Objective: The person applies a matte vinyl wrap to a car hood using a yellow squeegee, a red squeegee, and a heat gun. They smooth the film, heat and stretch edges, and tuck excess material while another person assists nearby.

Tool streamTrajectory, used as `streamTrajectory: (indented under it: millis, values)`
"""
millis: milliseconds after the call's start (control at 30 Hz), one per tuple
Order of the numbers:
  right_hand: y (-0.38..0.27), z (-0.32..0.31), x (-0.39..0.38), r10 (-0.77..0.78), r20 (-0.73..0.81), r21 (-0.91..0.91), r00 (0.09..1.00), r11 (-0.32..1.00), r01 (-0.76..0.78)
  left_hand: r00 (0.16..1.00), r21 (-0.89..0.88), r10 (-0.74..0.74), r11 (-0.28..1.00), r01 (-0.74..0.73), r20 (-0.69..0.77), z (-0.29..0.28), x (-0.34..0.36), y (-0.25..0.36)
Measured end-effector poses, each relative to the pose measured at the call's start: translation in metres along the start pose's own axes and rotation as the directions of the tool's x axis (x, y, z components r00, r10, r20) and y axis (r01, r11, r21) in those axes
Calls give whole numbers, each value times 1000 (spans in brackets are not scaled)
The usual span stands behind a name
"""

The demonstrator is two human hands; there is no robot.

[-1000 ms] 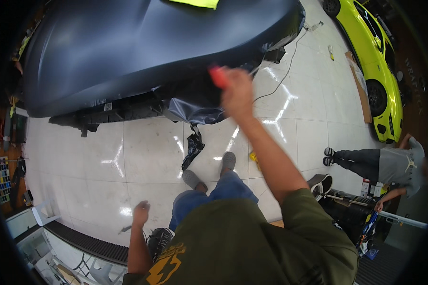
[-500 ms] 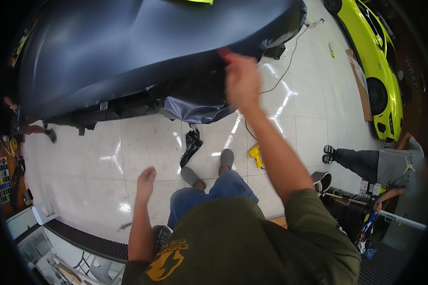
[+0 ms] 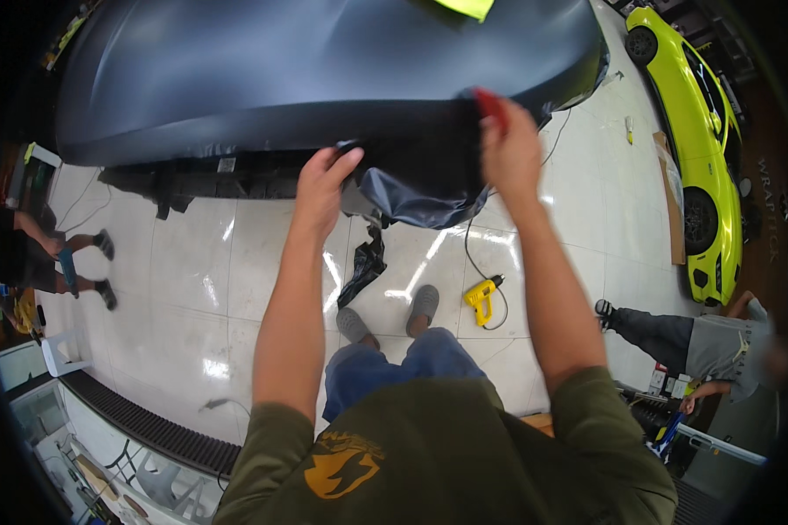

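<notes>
My right hand [image 3: 512, 153] holds a red squeegee [image 3: 491, 107] against the front edge of a large dark satin panel [image 3: 298, 52], where black film hangs loose. My left hand [image 3: 322, 188] pinches the edge of that loose black film [image 3: 420, 197] left of my right hand, which is slightly blurred. A bright yellow-green piece [image 3: 464, 7] lies on the panel. Below, a crumpled black scrap [image 3: 361, 267] lies on the floor near my feet.
A yellow heat gun [image 3: 480, 302] with its cord lies on the tiled floor. A yellow-green car [image 3: 692, 157] stands right, cardboard [image 3: 670, 201] beside it. Co-workers stand at far left [image 3: 31, 245] and lower right [image 3: 718, 350]. A counter [image 3: 79, 455] is lower left.
My left arm has risen from low beside my body to the loose film. My right hand and squeegee have moved right. The co-worker at left has come further into view.
</notes>
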State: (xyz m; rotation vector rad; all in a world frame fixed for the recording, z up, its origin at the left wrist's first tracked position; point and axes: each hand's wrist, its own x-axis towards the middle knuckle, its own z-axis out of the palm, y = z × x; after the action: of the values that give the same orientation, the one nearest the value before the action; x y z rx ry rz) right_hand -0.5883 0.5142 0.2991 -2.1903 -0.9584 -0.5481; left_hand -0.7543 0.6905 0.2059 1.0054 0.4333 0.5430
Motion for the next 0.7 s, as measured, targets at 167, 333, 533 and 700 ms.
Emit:
streamTrajectory:
  millis: [167,333,533,700]
  values:
    - [-31,45,-18,-257,-85,-232,963,945,231,997,-64,-73,995,71,-21,14,11,-5]
    - [-67,50,-44,-249,161,17,955,968,250,970,-30,-187,981,194,158,-5,15,4]
    - [-9,17,-4,-151,52,-215,987,964,159,945,124,-271,960,251,185,2,26,11]
    - [-52,35,-43,-281,207,-9,937,957,289,948,69,-259,966,250,185,-7,28,1]
